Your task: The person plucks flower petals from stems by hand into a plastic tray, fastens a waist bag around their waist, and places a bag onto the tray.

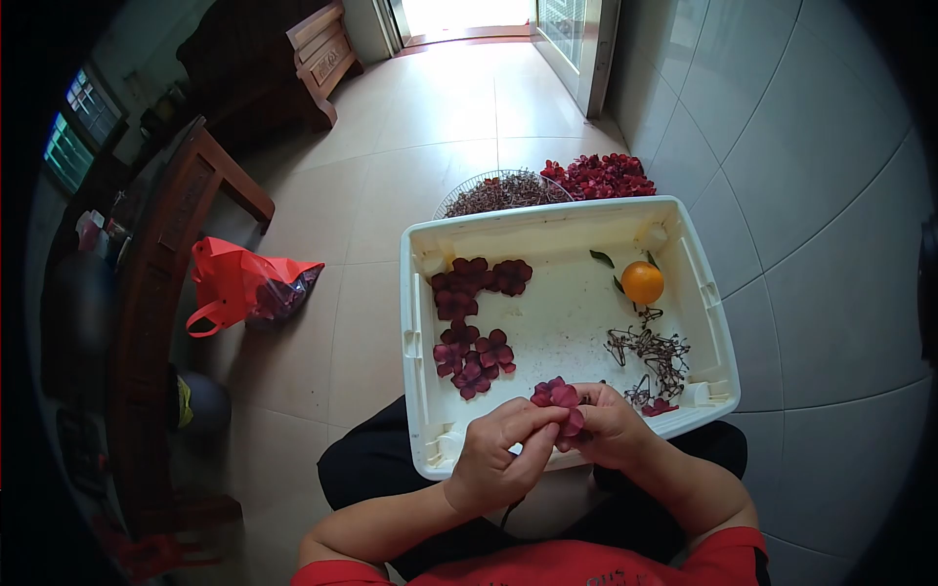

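Note:
A dark pink artificial flower is held between both hands above the near edge of a white plastic tub. My left hand pinches the petals with thumb and forefinger. Wrapped around the flower's other side is my right hand; its fingertips are partly hidden behind the petals. Inside the tub, several dark red flowers lie along the left wall. Thin brown stem pieces are heaped at the right, with a loose red petal near them. An orange with green leaves sits in the far right corner.
Beyond the tub stand a wire basket of brown stems and a pile of red flowers. A red plastic bag rests on the floor at the left, beside wooden furniture. A tiled wall rises at the right.

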Demonstrator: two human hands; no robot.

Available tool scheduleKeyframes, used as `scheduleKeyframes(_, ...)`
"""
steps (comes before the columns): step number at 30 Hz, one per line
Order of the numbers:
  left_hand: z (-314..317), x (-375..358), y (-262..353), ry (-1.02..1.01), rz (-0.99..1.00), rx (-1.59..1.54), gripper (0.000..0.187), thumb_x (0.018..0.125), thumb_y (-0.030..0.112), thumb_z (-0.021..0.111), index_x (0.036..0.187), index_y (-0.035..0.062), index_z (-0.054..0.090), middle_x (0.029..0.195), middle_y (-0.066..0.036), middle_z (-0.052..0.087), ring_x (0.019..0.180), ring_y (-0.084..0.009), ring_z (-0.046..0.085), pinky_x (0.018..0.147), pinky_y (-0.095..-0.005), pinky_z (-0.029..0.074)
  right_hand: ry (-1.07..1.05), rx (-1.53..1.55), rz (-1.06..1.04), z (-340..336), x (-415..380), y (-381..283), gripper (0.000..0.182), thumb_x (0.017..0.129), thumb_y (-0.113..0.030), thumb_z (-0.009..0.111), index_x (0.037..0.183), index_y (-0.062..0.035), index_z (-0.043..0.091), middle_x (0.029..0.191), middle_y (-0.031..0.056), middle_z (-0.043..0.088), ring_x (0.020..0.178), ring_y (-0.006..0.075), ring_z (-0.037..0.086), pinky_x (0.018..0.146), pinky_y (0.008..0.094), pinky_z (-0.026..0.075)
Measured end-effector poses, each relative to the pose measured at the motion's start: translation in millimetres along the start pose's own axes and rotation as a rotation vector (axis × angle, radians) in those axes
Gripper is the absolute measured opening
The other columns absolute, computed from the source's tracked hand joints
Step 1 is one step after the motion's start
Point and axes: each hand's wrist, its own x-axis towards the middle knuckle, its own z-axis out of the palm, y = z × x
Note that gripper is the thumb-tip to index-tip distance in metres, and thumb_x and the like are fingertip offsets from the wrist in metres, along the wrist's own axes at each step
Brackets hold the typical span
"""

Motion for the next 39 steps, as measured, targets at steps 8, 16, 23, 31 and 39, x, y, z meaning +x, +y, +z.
scheduleKeyframes(8, -8, -1, 0, -0.05, -0.183, -0.227, 0.02, 0.084, -0.005, 0.055, 0.102, -0.0029, 0.063, 0.082, -0.009, 0.062, 0.066, -0.0129, 0.055, 0.057, -0.0223, 0.044, 0.009, 0.008, 0.053, 12, 0, -3, 0.012, 0.084, -0.004, 0.059, 0.095, 0.0014, 0.06, 0.082, 0.011, 0.061, 0.068, 0.0155, 0.058, 0.064, 0.0219, 0.048)
scheduleKeyframes(16, -10, -1, 4, 0.081, -0.527, -0.616, 0.014, 0.086, -0.004, 0.054, 0.096, -0.0039, 0.063, 0.081, -0.007, 0.064, 0.074, -0.0121, 0.063, 0.062, -0.0183, 0.049, 0.018, 0.004, 0.029, 15, 4, 4, 0.011, 0.084, -0.004, 0.059, 0.094, 0.0006, 0.06, 0.08, 0.0099, 0.061, 0.065, 0.0147, 0.058, 0.065, 0.0217, 0.047)
scheduleKeyframes(23, -12, -1, -2, 0.039, -0.365, -0.235, 0.013, 0.081, -0.005, 0.058, 0.093, -0.003, 0.064, 0.079, -0.007, 0.064, 0.066, -0.0113, 0.06, 0.055, -0.0193, 0.047, 0.066, -0.135, 0.019, 16, 1, 5, 0.008, 0.086, -0.004, 0.057, 0.092, 0.0001, 0.06, 0.078, 0.0087, 0.06, 0.067, 0.0141, 0.058, 0.067, 0.0219, 0.047)
scheduleKeyframes(31, -14, -2, -26, 0.018, -0.051, 0.182, 0.022, 0.07, -0.005, 0.064, 0.091, 0.001, 0.065, 0.077, -0.007, 0.064, 0.054, -0.0145, 0.052, 0.048, -0.0245, 0.041, 0.112, -0.362, -0.11, 10, 11, 14, 0.011, 0.082, 0.002, 0.054, 0.091, 0.0016, 0.061, 0.079, 0.0101, 0.062, 0.066, 0.0144, 0.057, 0.063, 0.0216, 0.047)
scheduleKeyframes(39, -13, 7, -28, 0.043, 0.153, 0.423, 0.018, 0.069, -0.003, 0.064, 0.086, 0.0016, 0.062, 0.078, -0.008, 0.062, 0.056, -0.0187, 0.053, 0.05, -0.0272, 0.044, 0.105, -0.306, -0.094, 5, 21, 12, 0.009, 0.084, 0.002, 0.055, 0.09, 0.001, 0.061, 0.079, 0.0089, 0.062, 0.068, 0.0131, 0.057, 0.066, 0.0209, 0.047)
